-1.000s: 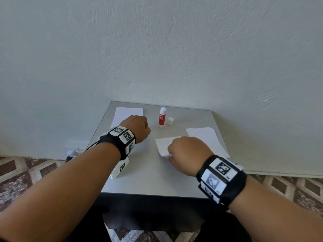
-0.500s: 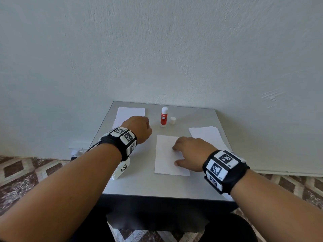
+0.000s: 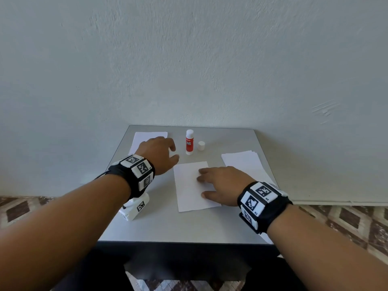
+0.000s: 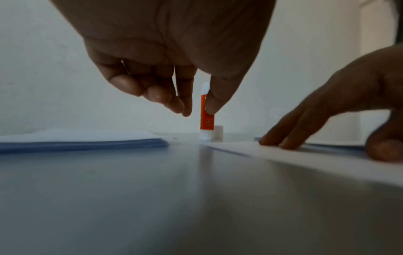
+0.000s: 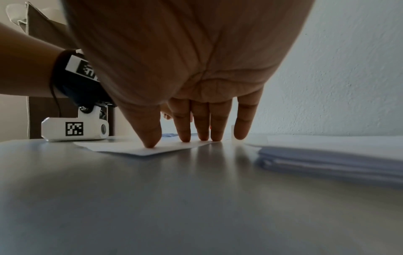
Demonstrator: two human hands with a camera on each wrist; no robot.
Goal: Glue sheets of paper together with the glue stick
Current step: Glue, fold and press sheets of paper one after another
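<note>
A red-bodied glue stick (image 3: 189, 142) with a white upper part and a white base stands upright near the far edge of the grey, smooth surface (image 3: 168, 225). White lettering on its red label reads "GLUE STICK"; a smaller line above it is too blurred to read. Its small white cylindrical cap (image 3: 201, 145) stands just beside it on the right, apart from it.

In front of the glue stick, a single white rectangular sheet of paper (image 3: 189, 192) lies flat at the middle of the surface. The right hand (image 3: 224, 185) rests on this sheet with fingers (image 5: 185, 124) straight and spread; thumb and fingertips press down on the paper, and it grips nothing.

The left hand (image 3: 158, 155) hovers above the surface just left of the glue stick, fingers loosely bent and pointing downward, thumb held apart from them, holding nothing. It does not touch the glue stick.

A white sheet (image 3: 147, 138) lies at the far left corner, partly hidden by the left hand. A stack of white sheets (image 3: 243, 162) lies to the right.

Both wrists carry black bands (image 3: 266, 211) with white blocks printed with black square-patterned markers; a white camera housing (image 3: 135, 208) hangs under the left wrist. A pale textured wall (image 3: 189, 59) rises behind the surface, and patterned brown floor tiles (image 3: 346, 219) show at either side.
</note>
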